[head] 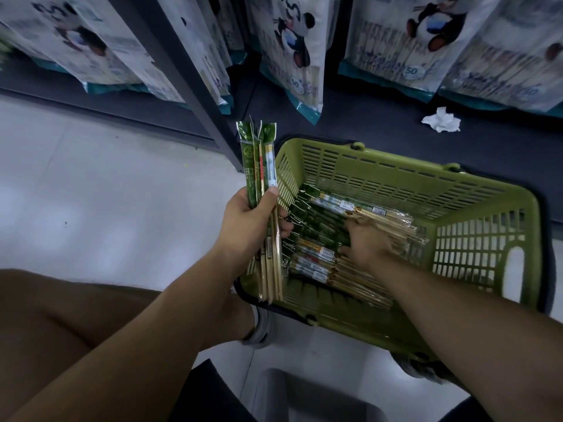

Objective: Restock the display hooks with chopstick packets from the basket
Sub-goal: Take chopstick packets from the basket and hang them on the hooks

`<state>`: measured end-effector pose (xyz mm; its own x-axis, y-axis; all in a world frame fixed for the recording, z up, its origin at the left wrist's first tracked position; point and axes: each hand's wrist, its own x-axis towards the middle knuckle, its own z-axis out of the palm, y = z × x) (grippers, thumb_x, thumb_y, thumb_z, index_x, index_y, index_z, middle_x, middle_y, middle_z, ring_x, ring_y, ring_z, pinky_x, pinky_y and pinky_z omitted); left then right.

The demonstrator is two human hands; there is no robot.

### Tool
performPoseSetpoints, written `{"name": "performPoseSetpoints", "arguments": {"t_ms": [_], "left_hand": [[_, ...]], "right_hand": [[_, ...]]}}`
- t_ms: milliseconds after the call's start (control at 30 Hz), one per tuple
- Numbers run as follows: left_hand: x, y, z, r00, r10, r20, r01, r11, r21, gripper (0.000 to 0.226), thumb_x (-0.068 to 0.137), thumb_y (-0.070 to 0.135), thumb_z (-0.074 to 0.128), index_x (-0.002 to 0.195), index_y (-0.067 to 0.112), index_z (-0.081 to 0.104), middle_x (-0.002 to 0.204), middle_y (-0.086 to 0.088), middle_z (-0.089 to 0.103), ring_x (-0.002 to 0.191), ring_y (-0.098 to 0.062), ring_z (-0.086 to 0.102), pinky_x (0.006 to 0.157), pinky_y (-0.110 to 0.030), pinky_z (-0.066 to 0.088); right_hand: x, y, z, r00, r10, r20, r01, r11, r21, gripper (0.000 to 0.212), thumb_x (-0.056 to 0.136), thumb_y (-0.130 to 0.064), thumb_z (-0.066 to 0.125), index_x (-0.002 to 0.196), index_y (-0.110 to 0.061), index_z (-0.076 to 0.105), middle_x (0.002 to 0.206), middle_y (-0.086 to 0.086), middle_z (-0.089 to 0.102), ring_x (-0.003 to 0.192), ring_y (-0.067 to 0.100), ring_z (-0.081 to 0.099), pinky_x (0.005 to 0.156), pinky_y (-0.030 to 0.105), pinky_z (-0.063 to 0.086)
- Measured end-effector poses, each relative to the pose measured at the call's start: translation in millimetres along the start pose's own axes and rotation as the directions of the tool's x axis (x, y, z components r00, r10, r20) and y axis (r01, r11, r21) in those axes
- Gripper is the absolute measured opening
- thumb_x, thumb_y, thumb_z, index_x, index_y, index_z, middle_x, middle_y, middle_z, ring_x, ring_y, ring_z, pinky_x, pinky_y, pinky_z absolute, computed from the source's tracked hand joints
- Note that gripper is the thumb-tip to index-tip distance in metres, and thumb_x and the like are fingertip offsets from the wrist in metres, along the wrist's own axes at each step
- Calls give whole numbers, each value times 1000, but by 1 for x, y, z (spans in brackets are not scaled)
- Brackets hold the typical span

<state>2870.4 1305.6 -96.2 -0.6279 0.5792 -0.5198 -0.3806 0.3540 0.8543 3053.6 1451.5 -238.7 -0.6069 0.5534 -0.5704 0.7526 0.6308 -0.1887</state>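
Chopstick packets (323, 239) lie in the basket (396, 178), with the shelf (365, 117) behind it.

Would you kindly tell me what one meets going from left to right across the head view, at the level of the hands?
The left hand gripping a bundle of chopstick packets → the right hand among the loose packets in the basket → the handle slot in the basket's right end wall.

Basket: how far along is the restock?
Done: the left hand grips a bundle of packets outside the basket. In hand: the right hand reaches among loose packets inside. Left: many lie there; none shows hung yet.
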Motion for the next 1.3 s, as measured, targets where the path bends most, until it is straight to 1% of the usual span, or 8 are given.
{"name": "performPoseSetpoints", "arguments": {"t_ms": [400,667,833,900,967,1000,1100,1300], "left_hand": [[1,-2,1,1000,15,-14,-14,1000,27,20,104,29,59,107,10,56,70,-5,69,61,-24,71,55,-30,57],[-1,0,5,1000,-5,-28,5,1000,-8,25,103,29,61,108,5,57,69,-5,66,59,-21,66,58,-30,58],[-4,9,21,996,-87,21,88,991,-99,16,102,24,61,106,9,59,80,-5,66,70,-17,68,64,-31,58],[-6,13,32,994,-87,70,95,988,-126,14,104,24,58,109,12,62,90,-6,71,90,-24,70,83,-43,60],[-10,20,44,989,-71,126,88,986,-139,22,104,27,57,122,15,63,108,-5,77,109,-26,70,100,-50,54],[-13,24,50,985,-57,160,79,988,-135,29,104,30,57,129,16,61,117,-5,76,115,-26,69,103,-51,52],[-22,37,63,978,-18,207,48,988,-144,48,97,42,62,136,15,57,132,-13,68,123,-29,64,110,-52,46],[-42,61,72,967,97,234,-87,995,-52,67,81,57,68,137,22,56,132,-1,69,123,-19,64,112,-47,46]], "right_hand": [[-11,10,-16,991,-119,-61,119,993,6,36,96,-41,60,127,-23,64,114,3,69,104,23,64,68,28,43],[-23,16,-68,989,-127,-75,146,909,389,15,96,-33,68,100,-19,72,90,3,72,81,22,65,68,32,50],[-47,-7,-121,976,-107,-188,208,705,678,33,94,-27,72,70,-12,55,59,-6,52,54,4,46,52,22,40],[-57,-23,-140,971,-90,-219,228,612,757,17,92,-28,74,92,-12,68,81,1,69,72,3,56,67,16,44],[-68,-38,-156,973,-76,-217,226,492,841,41,89,-26,78,126,-18,62,109,0,73,97,8,68,87,23,51],[-71,-43,-161,968,-84,-234,247,457,855,40,88,-23,79,123,-21,61,104,-2,76,93,9,71,83,23,54],[-89,-54,-174,930,-109,-350,351,541,765,23,88,-18,79,96,-30,61,71,-18,71,68,-5,65,65,11,46],[-121,-42,-198,875,-161,-456,362,843,398,46,90,-47,71,132,-27,66,108,-4,48,111,10,41,94,25,34]]}}
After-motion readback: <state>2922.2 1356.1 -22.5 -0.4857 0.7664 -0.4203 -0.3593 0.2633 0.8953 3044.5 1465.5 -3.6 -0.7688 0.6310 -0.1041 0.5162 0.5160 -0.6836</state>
